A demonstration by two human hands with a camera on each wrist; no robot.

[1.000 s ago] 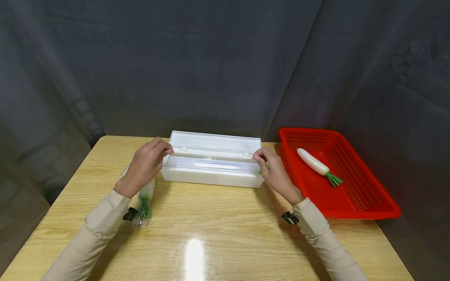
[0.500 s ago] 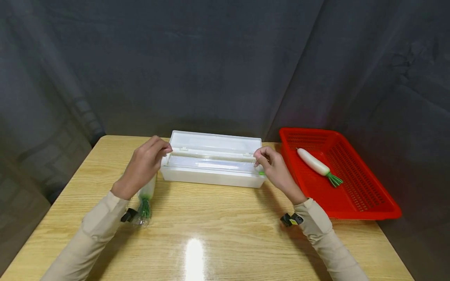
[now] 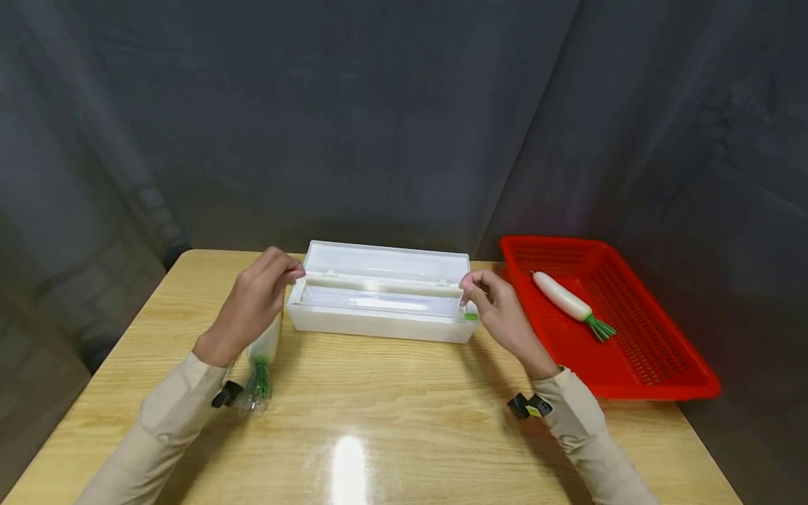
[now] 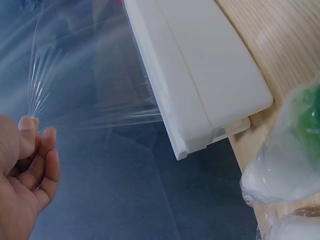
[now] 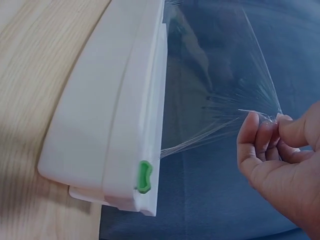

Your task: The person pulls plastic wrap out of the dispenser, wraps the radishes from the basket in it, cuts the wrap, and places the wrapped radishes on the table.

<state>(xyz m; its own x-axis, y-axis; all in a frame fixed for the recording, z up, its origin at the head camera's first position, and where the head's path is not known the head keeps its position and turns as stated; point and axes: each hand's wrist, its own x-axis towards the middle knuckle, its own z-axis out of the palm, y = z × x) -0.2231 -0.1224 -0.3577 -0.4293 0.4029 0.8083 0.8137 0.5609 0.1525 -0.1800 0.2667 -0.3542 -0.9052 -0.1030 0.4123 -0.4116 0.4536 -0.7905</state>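
Note:
A white cling film dispenser box (image 3: 379, 325) stands on the table with its lid (image 3: 388, 261) raised at the back. Clear cling film (image 4: 115, 65) stretches up from it between both hands. My left hand (image 3: 255, 298) pinches one corner, where the film (image 4: 40, 95) gathers in creases between thumb and fingers. The other corner is pinched by my right hand (image 3: 501, 312), above the box's right end. A green slider (image 5: 144, 176) sits at that end of the box. Under my left forearm lies a film-wrapped white radish (image 3: 264, 344), partly hidden; the left wrist view shows a second wrapped piece (image 4: 295, 227) beside it.
To the right stands a red perforated basket (image 3: 656, 387), holding one white radish (image 3: 562, 294) with green stems. The wooden table (image 3: 404, 421) reaches back to a dark grey curtain (image 3: 353, 126).
Both hands keep their pinch on the cling film. They have drawn slightly apart, the right hand a little rightward, and the green slider has come into fuller view.

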